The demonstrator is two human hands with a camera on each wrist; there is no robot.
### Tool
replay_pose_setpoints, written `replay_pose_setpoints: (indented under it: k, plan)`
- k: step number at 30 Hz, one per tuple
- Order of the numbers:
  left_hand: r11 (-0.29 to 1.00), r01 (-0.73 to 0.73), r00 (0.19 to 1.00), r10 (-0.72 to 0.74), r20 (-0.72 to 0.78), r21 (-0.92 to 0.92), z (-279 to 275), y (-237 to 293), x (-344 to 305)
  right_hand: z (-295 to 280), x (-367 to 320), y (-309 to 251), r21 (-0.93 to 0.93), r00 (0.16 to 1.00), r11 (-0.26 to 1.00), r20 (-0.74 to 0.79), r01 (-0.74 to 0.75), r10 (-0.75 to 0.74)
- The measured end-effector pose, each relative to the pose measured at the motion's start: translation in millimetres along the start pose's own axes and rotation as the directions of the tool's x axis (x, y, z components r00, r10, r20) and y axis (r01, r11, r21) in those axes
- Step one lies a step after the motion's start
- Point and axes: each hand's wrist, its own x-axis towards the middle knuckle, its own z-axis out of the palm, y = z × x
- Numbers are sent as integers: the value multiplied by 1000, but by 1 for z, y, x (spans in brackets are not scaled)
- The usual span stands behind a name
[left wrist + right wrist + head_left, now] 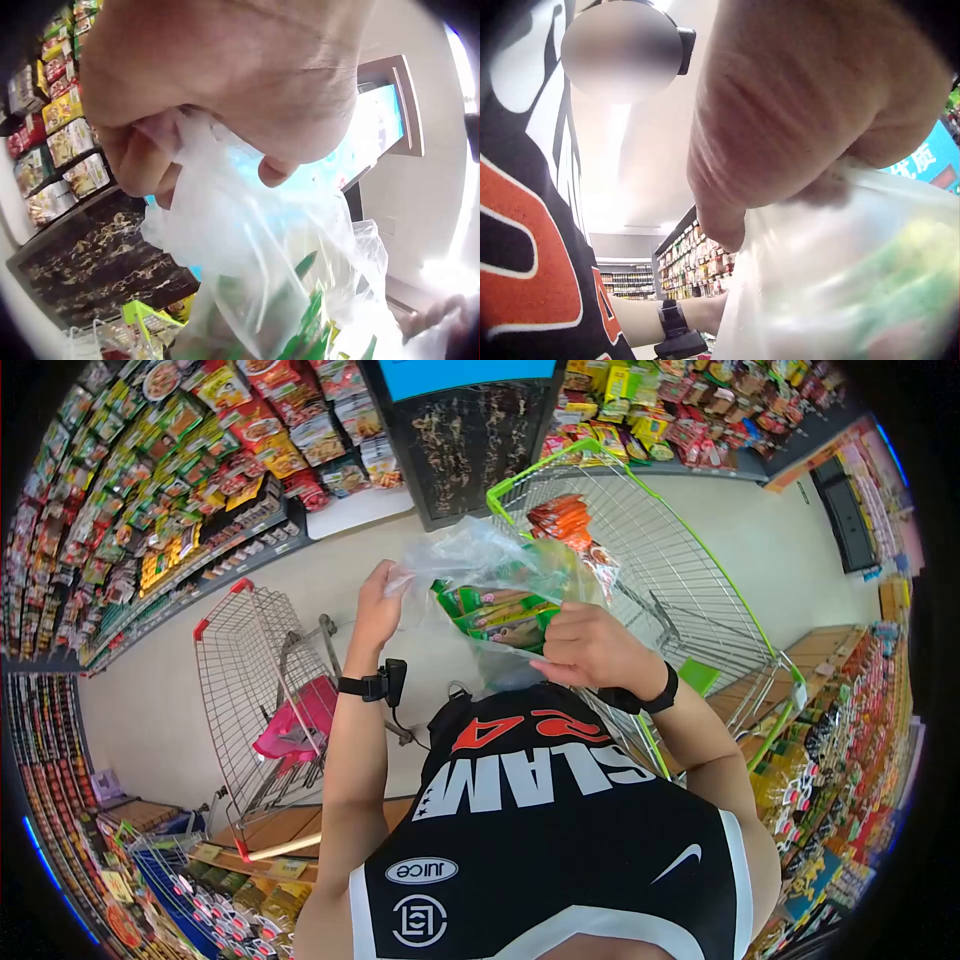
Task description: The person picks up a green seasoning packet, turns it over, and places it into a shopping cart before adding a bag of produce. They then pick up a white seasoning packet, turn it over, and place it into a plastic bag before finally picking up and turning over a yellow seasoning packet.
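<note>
A clear plastic bag hangs with its mouth spread between both hands, in front of the body. My left hand grips the bag's left edge; in the left wrist view its fingers curl round the bunched plastic. On the opposite side, my right hand holds the near right edge of the mouth, and the right wrist view has the film stretching down from the fingers. Green packets with brownish contents lie inside the bag.
A green-rimmed shopping cart at the right carries orange-red packets. To the left stands a red-trimmed cart with a pink seat. Shelves of packaged food line the aisle, with a dark marbled panel ahead.
</note>
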Motion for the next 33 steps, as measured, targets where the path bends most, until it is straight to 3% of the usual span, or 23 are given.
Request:
replay_pose_setpoints:
  k: [2,5,8,11,13,14,17,20,23,27,28,30,33]
  plan:
    - [997,-57,997,59,-47,53,16,18,2,-3,-7,1,-20,997,1000,-76,-16,15]
    - [948,-286,946,303,-118,138,38,33,6,-13,-17,-2,-15,992,999,-114,-47,45]
    - [890,-386,884,432,-177,245,62,89,-1,-22,-27,-2,-6,984,998,-169,-65,63]
    - [547,-523,674,735,-76,654,77,131,-7,-28,-34,-8,12,972,996,-217,-94,94]
    - [512,-796,595,757,268,322,90,127,4,-29,-40,-9,31,981,994,-166,-101,104]
    - [514,-839,541,745,391,180,98,129,9,-29,-42,-10,41,984,994,-141,-104,108]
    - [625,-772,405,622,671,-114,131,168,13,-17,-46,-7,88,975,994,-203,-69,86]
    - [483,-874,371,604,705,45,147,191,27,-14,-53,-4,95,981,993,-174,-66,82]
    - [535,-800,432,199,880,272,158,195,37,-14,-55,-7,42,985,999,-170,-18,25]
    - [453,-735,551,-33,834,504,174,191,42,-4,-54,-3,-38,967,998,-244,59,-67]
    - [469,-717,590,15,807,515,173,176,43,1,-53,-2,-54,966,997,-251,50,-62]
    - [590,-687,583,98,807,425,165,132,53,9,-51,0,-86,966,996,-252,34,-55]
    - [768,-547,617,103,780,332,154,122,44,3,-40,-7,-128,983,992,-184,-12,-12]
